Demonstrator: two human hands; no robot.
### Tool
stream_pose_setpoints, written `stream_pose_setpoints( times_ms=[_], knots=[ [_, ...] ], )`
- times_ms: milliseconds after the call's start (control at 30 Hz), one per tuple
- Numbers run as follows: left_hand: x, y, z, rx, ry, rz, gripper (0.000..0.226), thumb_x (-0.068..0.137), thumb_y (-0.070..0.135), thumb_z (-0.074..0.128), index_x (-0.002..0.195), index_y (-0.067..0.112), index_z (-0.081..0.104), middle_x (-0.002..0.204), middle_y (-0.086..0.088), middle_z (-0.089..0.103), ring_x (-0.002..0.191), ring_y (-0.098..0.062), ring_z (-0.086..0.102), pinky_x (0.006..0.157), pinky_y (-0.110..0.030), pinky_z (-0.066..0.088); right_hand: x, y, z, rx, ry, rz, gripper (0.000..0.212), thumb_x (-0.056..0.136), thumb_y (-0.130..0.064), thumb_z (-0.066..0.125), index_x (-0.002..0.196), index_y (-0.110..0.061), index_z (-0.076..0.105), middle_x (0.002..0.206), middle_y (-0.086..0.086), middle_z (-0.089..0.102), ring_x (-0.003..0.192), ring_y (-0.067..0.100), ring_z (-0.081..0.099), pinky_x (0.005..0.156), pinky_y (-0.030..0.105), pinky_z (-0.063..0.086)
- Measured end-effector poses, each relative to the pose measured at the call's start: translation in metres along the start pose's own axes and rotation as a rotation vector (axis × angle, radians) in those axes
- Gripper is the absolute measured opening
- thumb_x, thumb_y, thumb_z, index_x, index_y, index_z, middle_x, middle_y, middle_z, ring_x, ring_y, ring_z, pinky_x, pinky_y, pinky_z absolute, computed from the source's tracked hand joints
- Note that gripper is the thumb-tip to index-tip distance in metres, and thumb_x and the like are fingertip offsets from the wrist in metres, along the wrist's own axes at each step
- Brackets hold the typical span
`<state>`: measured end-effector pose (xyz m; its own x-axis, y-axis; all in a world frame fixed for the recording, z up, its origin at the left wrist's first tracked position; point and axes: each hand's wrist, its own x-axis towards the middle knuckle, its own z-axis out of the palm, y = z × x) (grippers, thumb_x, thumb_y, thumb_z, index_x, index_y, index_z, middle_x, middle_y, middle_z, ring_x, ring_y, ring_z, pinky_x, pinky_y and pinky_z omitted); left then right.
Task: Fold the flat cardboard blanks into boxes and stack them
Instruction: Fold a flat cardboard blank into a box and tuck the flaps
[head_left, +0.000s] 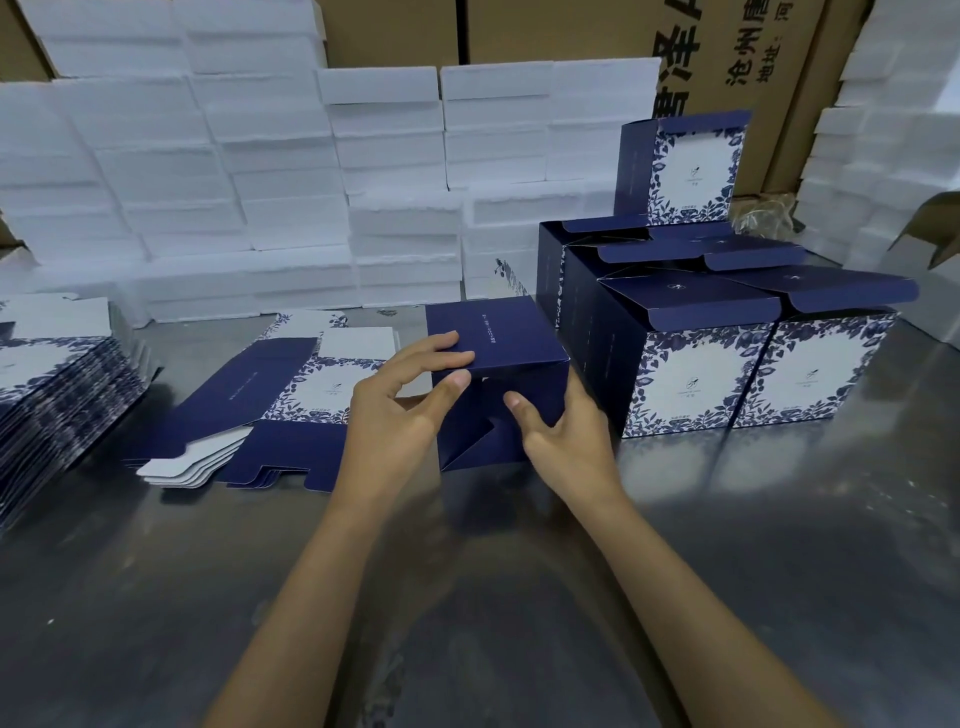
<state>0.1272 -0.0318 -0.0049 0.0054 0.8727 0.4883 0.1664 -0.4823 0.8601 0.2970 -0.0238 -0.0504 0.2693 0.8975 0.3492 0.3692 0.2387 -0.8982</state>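
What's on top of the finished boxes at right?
One more folded box stands upright on the back rows of the finished boxes, its lid flap up. The front boxes carry only their own open lid flaps. The upper box hides whatever is behind it.

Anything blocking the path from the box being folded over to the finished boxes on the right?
Nothing visible does. The half-folded box, held by the left hand and right hand, sits just left of the finished boxes. Only a narrow strip of bare metal table separates them.
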Motion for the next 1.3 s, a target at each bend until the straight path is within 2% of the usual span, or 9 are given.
stream_pose_setpoints(
  times_ms=[400,567,667,733,833,933,1033,1167,1300],
  knots=[
    [0.000,0.000,0.001,-0.011,-0.009,-0.009,0.016,0.092,0.014,0.070,0.103,0.022,0.078,0.125,0.014,0.068,0.121,0.006,0.056,0.082,-0.008,0.047,0.001,-0.002,-0.003,0.005,-0.041,0.009,0.048,0.091,-0.033,0.073,0.135,-0.035,0.054,0.098,-0.035,0.061,0.087,-0.012,0.060,0.077,0.006,0.044],
    [0.001,-0.001,-0.001,-0.243,0.073,-0.155,0.023,0.097,0.026,0.062,0.115,0.032,0.075,0.134,0.015,0.063,0.124,-0.005,0.059,0.096,-0.035,0.054,0.007,-0.011,-0.016,0.206,-0.233,0.156,0.046,0.083,-0.047,0.078,0.126,-0.043,0.060,0.113,-0.025,0.071,0.104,-0.008,0.065,0.096,0.026,0.052],
    [0.001,-0.002,0.001,-0.240,0.147,-0.244,0.030,0.096,0.033,0.061,0.124,0.043,0.066,0.132,0.015,0.062,0.122,-0.007,0.060,0.100,-0.041,0.053,0.004,-0.024,-0.022,0.311,-0.288,0.203,0.008,0.084,-0.069,0.065,0.092,-0.072,0.063,0.093,-0.053,0.060,0.088,-0.031,0.055,0.087,0.017,0.041],
    [0.000,-0.005,0.002,-0.230,0.146,-0.362,0.042,0.090,0.048,0.065,0.131,0.046,0.057,0.137,0.015,0.058,0.126,-0.006,0.055,0.106,-0.043,0.049,0.002,-0.033,-0.023,0.322,-0.281,0.211,0.016,0.086,-0.073,0.059,0.072,-0.079,0.056,0.079,-0.059,0.052,0.077,-0.037,0.049,0.082,0.015,0.037],
    [0.003,-0.008,0.003,-0.348,0.111,-0.579,0.065,0.078,0.064,0.067,0.137,0.041,0.052,0.139,0.014,0.056,0.129,-0.013,0.054,0.110,-0.046,0.044,0.006,-0.027,-0.025,0.337,-0.218,0.200,0.014,0.094,-0.056,0.061,0.096,-0.049,0.073,0.091,-0.038,0.069,0.083,-0.023,0.061,0.070,0.007,0.045],
    [0.006,-0.009,0.005,-0.443,0.095,-0.652,0.049,0.092,0.059,0.058,0.134,0.034,0.056,0.127,0.012,0.067,0.117,-0.015,0.066,0.105,-0.042,0.050,0.005,-0.034,-0.028,0.423,-0.147,0.180,0.016,0.098,-0.028,0.061,0.106,-0.025,0.074,0.099,-0.014,0.077,0.086,-0.005,0.069,0.066,0.005,0.047],
    [0.004,-0.013,0.003,-0.477,0.065,-0.564,0.056,0.091,0.058,0.062,0.140,0.034,0.051,0.130,0.007,0.067,0.113,-0.014,0.068,0.102,-0.041,0.051,0.005,-0.034,-0.029,0.442,-0.098,0.117,0.028,0.088,-0.016,0.053,0.103,-0.025,0.075,0.098,-0.010,0.077,0.090,0.003,0.068,0.076,0.013,0.051],
    [0.007,-0.012,-0.007,-0.412,0.181,-0.416,0.098,0.057,0.061,0.089,0.142,0.057,0.039,0.134,0.007,0.063,0.122,-0.009,0.062,0.106,-0.035,0.044,0.008,-0.025,-0.028,0.292,-0.018,0.065,0.047,0.091,0.004,0.046,0.124,-0.022,0.068,0.120,-0.014,0.071,0.112,-0.004,0.061,0.096,0.019,0.048],
    [0.011,-0.016,-0.012,-0.327,0.211,-0.323,0.079,0.061,0.064,0.085,0.131,0.061,0.049,0.115,0.020,0.070,0.114,-0.003,0.065,0.096,-0.032,0.047,0.005,-0.020,-0.022,0.119,-0.006,0.074,0.055,0.093,0.003,0.054,0.141,-0.025,0.056,0.137,-0.003,0.059,0.124,0.012,0.056,0.110,0.039,0.047]
  ],
)
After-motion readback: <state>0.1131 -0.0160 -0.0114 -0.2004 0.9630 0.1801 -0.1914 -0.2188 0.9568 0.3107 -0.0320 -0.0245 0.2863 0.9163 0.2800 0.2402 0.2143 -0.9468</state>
